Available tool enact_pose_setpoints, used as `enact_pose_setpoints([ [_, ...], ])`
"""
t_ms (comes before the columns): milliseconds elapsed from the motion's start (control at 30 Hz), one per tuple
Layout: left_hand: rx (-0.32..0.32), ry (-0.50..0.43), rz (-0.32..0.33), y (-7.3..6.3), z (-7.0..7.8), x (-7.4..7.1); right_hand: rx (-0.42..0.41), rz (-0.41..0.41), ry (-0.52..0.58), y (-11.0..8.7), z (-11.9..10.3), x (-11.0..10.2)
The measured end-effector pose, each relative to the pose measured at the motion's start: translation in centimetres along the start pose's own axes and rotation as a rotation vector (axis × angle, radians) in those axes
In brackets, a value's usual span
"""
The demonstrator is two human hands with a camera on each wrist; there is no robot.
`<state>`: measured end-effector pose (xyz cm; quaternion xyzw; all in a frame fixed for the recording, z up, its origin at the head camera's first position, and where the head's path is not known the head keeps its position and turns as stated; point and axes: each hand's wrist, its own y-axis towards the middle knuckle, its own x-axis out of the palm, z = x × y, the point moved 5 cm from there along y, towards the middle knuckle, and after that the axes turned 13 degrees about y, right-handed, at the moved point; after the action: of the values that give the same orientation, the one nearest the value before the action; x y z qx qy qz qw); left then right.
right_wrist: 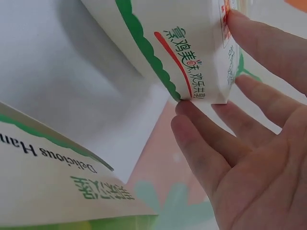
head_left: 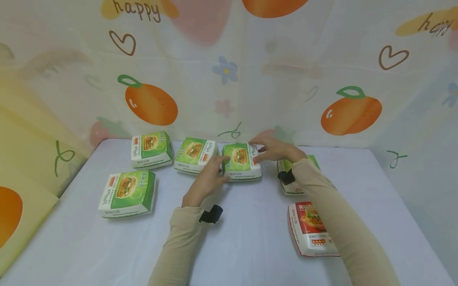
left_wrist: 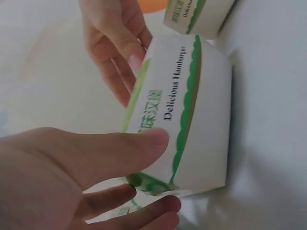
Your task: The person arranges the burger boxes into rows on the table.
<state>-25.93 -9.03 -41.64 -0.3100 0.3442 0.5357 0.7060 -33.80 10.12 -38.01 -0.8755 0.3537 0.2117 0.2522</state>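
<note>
A green-and-white hamburger box (head_left: pixel 239 157) sits near the back of the table between both hands. My left hand (head_left: pixel 208 180) grips its left end, the thumb (left_wrist: pixel 148 141) lying on the printed front side and the fingers round the corner in the left wrist view. At the opposite end my right hand (head_left: pixel 277 151) holds the box, its thumb at the top edge and its fingers at the back corner (right_wrist: pixel 211 98). Close by on the left stands another green hamburger box (head_left: pixel 193 153), partly overlapped by my left hand.
Two more green boxes stand at the left, one at the back (head_left: pixel 152 147) and one nearer (head_left: pixel 129 192). My right forearm partly hides a green box (head_left: pixel 293 188) and a red hamburger box (head_left: pixel 309 230). A printed cloth (head_left: pixel 250 95) hangs behind the white table (head_left: pixel 247 234).
</note>
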Motion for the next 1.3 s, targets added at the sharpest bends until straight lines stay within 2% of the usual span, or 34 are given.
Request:
enact_pose_setpoints([
  [367,-0.028,-0.009,0.040,0.1,-0.1,0.1,0.007,0.026,-0.051,-0.3,-0.2,-0.2],
  [600,0.028,0.002,0.081,0.1,0.1,-0.5,-0.024,0.030,-0.027,-0.8,-0.5,-0.4],
  [767,0.036,-0.015,0.085,0.2,0.1,-0.6,-0.045,0.018,-0.034,-1.2,-0.5,-0.5],
  [1133,-0.006,-0.083,0.069,0.2,-0.6,0.1,0.083,0.009,-0.097,-1.7,0.2,0.0],
  [1300,-0.029,-0.095,0.067,0.1,-0.8,0.3,0.104,0.024,-0.100,-2.2,0.1,0.1],
])
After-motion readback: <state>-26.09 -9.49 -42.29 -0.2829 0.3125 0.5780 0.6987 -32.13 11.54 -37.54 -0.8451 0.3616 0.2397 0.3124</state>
